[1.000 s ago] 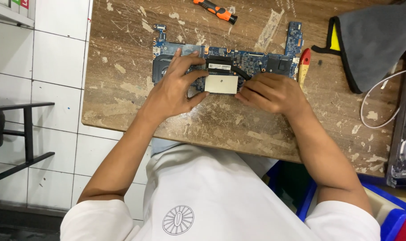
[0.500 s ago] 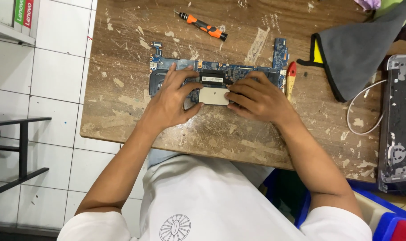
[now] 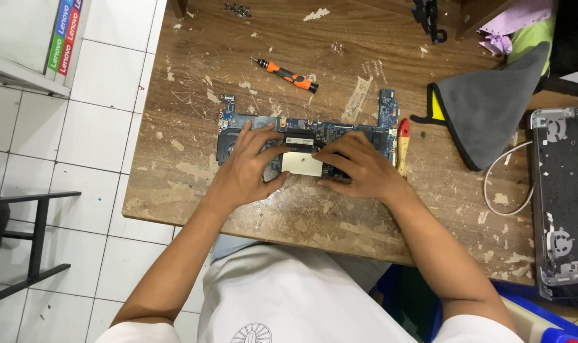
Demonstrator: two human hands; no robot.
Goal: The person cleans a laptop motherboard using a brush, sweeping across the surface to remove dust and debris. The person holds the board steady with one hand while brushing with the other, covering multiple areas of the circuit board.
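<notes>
Board [image 3: 340, 132] lies flat at table [image 3: 193, 57] centre, left hand [image 3: 251, 168] and right hand [image 3: 355, 168] spread, fingertips pressing its pale plate [image 3: 301, 164]; judged light, stiff, fragile—hold by edges; screwdriver [image 3: 285, 74] at 12 o'clock.

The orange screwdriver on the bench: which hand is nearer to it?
Left. The left hand rests on the circuit board just below the orange screwdriver; the right hand lies further off, below and to its right.
</notes>
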